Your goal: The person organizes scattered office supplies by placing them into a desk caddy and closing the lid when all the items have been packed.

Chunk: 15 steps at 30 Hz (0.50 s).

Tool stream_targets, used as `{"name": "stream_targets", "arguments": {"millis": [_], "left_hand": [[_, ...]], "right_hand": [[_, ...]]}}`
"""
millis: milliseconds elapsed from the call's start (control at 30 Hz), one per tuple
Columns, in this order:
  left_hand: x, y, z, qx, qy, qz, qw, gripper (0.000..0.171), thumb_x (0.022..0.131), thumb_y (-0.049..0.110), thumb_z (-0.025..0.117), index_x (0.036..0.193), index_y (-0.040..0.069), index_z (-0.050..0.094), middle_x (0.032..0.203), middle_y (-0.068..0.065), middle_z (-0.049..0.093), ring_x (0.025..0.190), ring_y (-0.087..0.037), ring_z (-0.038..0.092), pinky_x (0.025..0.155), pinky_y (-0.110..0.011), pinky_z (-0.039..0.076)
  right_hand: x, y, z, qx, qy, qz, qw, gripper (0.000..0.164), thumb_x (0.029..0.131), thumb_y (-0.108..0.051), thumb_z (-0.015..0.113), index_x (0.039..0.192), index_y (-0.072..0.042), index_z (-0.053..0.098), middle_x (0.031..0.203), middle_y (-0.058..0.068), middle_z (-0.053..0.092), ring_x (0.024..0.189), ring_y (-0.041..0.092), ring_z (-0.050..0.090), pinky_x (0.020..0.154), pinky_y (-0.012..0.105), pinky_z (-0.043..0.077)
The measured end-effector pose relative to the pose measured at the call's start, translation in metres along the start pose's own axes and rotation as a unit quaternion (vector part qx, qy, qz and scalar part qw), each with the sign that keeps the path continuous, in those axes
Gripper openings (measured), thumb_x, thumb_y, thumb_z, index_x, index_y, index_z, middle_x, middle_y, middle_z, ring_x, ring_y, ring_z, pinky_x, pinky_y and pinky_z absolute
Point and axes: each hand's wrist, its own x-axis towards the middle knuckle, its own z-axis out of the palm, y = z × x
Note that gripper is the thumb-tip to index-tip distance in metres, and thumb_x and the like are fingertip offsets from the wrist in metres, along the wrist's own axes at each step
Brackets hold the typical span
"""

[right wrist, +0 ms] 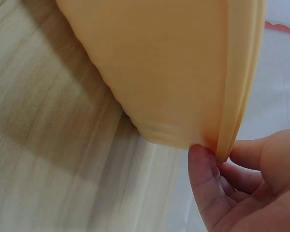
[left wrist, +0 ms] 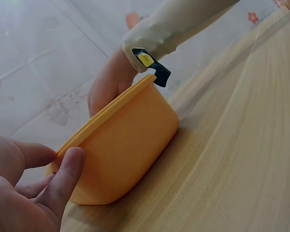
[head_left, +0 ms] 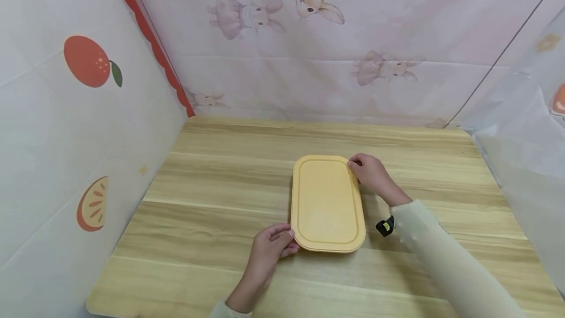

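Observation:
A yellow rectangular food container [head_left: 327, 200] with rounded corners stands on the wooden table, its flat lid on top. My left hand [head_left: 270, 249] pinches the rim at the near left corner, thumb on the lid's edge. At the far right corner, my right hand [head_left: 371, 173] grips the rim between thumb and fingers. From the left wrist view, the container's smooth side wall [left wrist: 130, 145] slopes inward toward the table. In the right wrist view, the fingers [right wrist: 205, 186] press under the rim. What is inside the container is hidden by the lid.
The wooden table [head_left: 212, 220] extends on all sides of the container. Printed sheets hang around it: a rabbit-patterned backdrop [head_left: 282, 63] behind and a fruit-patterned sheet [head_left: 53, 151] at the left. A black and yellow device [head_left: 385, 226] hangs at the right wrist.

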Motion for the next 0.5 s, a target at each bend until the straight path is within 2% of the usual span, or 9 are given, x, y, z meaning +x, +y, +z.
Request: {"name": "stream_targets", "arguments": {"millis": [267, 500], "left_hand": [[0.0015, 0.0019, 0.0005, -0.004, -0.004, -0.002, 1.0000, 0.037, 0.094, 0.004, 0.068, 0.123, -0.017, 0.058, 0.088, -0.011, 0.072, 0.074, -0.018, 0.072, 0.075, -0.029, 0.061], [0.0035, 0.0022, 0.0005, -0.002, 0.000, 0.000, 1.0000, 0.036, 0.094, 0.003, 0.068, 0.121, -0.018, 0.058, 0.087, -0.011, 0.072, 0.071, -0.016, 0.071, 0.073, -0.027, 0.061]], "right_hand": [[-0.0012, 0.0059, -0.0016, 0.052, -0.016, 0.015, 0.998, 0.037, 0.108, -0.023, 0.046, 0.130, 0.003, 0.060, 0.114, 0.021, 0.066, 0.080, 0.021, 0.063, 0.071, 0.036, 0.057], [-0.0080, 0.0102, -0.0014, 0.076, -0.008, 0.032, 0.997, 0.039, 0.108, -0.026, 0.046, 0.130, 0.004, 0.059, 0.112, 0.020, 0.065, 0.079, 0.019, 0.061, 0.069, 0.031, 0.055]]}}
